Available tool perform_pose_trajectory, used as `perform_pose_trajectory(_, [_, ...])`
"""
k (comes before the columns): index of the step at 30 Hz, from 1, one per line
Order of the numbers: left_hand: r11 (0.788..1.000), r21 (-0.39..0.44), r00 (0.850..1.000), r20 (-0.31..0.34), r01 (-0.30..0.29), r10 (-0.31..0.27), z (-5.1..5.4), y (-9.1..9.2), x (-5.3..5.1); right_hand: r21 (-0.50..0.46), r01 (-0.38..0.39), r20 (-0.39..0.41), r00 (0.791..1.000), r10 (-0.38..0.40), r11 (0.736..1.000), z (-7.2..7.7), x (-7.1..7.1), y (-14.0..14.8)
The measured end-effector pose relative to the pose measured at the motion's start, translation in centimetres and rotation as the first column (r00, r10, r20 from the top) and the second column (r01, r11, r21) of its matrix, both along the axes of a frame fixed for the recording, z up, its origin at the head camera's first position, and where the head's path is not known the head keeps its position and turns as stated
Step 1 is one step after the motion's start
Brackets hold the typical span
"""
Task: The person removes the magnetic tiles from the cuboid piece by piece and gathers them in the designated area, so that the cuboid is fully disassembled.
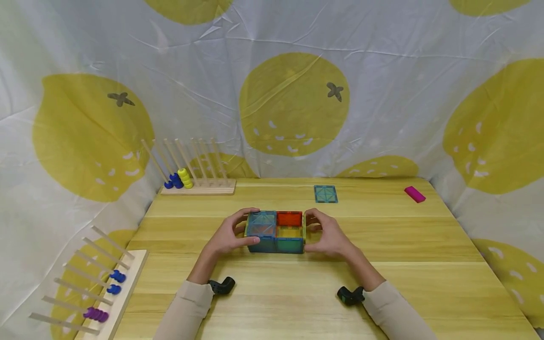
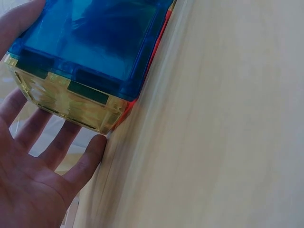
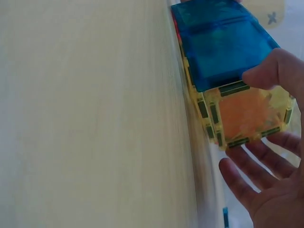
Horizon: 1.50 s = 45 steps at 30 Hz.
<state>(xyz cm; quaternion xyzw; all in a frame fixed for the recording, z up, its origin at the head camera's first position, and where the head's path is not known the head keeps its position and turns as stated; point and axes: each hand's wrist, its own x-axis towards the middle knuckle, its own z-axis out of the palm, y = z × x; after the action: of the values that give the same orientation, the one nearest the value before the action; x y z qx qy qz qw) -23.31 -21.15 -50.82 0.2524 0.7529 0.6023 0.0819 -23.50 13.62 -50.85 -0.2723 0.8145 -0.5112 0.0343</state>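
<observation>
While a peg rack (image 1: 131, 274) was set along the left edge of the desk (image 1: 280, 302), the tile box (image 1: 276, 244) was held mid-desk, its ends clasped in the curled fingers of left hand (image 1: 229, 236) and right hand (image 1: 333, 234); beyond, a blue tile (image 1: 326, 194) was laid, and a pink block (image 1: 414, 194) by the far-right corner.
</observation>
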Motion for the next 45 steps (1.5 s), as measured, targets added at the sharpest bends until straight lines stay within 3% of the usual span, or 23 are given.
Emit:
perform_pose_trajectory(18, [1.000, -0.006, 1.000, 0.000, 0.003, -0.003, 0.0, -0.2, -0.1, 0.128, 0.090, -0.126, 0.989, -0.074, 0.988, 1.6, -1.0, 3.4])
perform_pose_trajectory(29, [1.000, -0.008, 1.000, 0.006, -0.003, 0.003, 0.0, -0.2, 0.0, 0.235, 0.143, -0.189, 0.977, -0.099, 0.961, 2.8, -2.8, 7.6])
perform_pose_trajectory(37, [1.000, -0.005, 1.000, -0.001, 0.001, -0.001, -0.1, -0.1, 0.0, 0.317, 0.200, -0.196, 0.970, -0.143, 0.927, 2.7, -4.7, 10.6])
perform_pose_trajectory(45, [1.000, 0.000, 1.000, -0.006, 0.012, -0.012, -0.3, -0.1, -0.1, 0.379, 0.234, -0.144, 0.971, -0.193, 0.895, 2.0, -6.4, 12.7])
